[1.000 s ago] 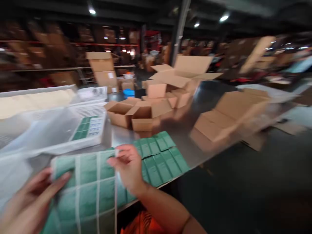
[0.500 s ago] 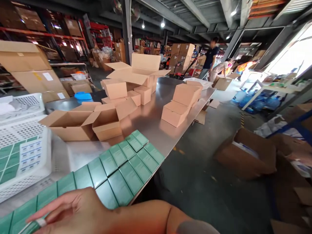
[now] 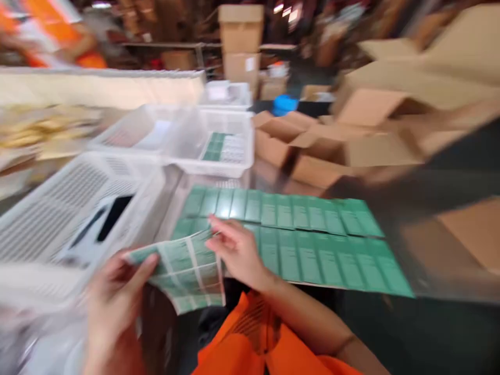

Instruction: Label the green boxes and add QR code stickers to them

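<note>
The picture is blurred by motion. My left hand and my right hand hold a sheet of green labels between them, above the table's near edge. The left hand grips the sheet's left edge, the right hand pinches its upper right corner. Just beyond the right hand, two rows of green flat boxes lie side by side on the steel table.
White plastic baskets stand at the left; a farther one holds green and white packs. Open cardboard cartons crowd the back right. A person in orange is at the far left. A blue object lies behind.
The view has swung back from the right to the left and down. Both hands are in sight again with the label sheet, where half a second ago only the right hand showed.
</note>
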`<state>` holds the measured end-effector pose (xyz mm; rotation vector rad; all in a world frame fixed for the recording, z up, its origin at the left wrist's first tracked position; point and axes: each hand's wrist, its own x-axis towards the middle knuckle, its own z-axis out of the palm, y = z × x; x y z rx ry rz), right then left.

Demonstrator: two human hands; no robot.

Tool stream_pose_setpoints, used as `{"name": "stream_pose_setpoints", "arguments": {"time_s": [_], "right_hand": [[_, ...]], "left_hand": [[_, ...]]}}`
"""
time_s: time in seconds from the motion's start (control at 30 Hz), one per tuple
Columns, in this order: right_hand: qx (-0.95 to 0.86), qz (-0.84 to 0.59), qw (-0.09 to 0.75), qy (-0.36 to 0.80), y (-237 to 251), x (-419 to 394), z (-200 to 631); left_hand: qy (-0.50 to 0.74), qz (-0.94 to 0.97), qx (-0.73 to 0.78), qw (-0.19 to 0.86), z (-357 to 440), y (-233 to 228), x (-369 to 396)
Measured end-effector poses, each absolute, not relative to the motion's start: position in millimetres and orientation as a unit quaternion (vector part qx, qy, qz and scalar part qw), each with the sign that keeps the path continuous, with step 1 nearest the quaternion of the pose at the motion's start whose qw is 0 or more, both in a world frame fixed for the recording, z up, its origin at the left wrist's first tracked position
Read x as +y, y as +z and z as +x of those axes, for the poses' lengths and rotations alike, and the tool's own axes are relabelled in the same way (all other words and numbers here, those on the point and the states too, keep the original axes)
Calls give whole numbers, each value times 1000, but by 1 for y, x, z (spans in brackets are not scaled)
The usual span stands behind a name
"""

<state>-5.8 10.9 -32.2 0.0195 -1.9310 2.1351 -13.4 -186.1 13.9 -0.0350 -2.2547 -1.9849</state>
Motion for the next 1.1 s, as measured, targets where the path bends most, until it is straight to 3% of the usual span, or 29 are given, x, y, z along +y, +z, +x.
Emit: {"name": "stream_pose_setpoints", "arguments": {"time_s": [0.13,0.27,0.33,0.47,0.53,0.67,0.87,0.97,1.1], "right_hand": [[-659,25,13,752,-34,5,-12],[-747,80,-10,660,-33,-4,-10],[-806,129,42,576,-35,-8,-4],[-844,294,252,371,-40,-17,14],[-812,365,286,355,-36,-18,25],[-727,454,159,490,-11,-9,28],[-778,77,-5,623,-9,-3,-41],[-740,11,-110,663,-33,-10,-75],[-720,-15,-160,675,-50,-21,-95]], "left_hand": [[-680,61,-722,109,-19,4,-215],[-695,82,-707,97,-20,-1,-225],[-687,100,-714,88,-18,-4,-229],[-643,147,-747,82,-20,-21,-238],[-620,175,-759,89,-24,-32,-243],[-627,214,-744,91,-32,-47,-254],[-616,68,-785,17,-32,-62,-269],[-559,12,-829,-8,-32,-66,-270],[-521,-25,-851,-63,-40,-63,-267]]}}
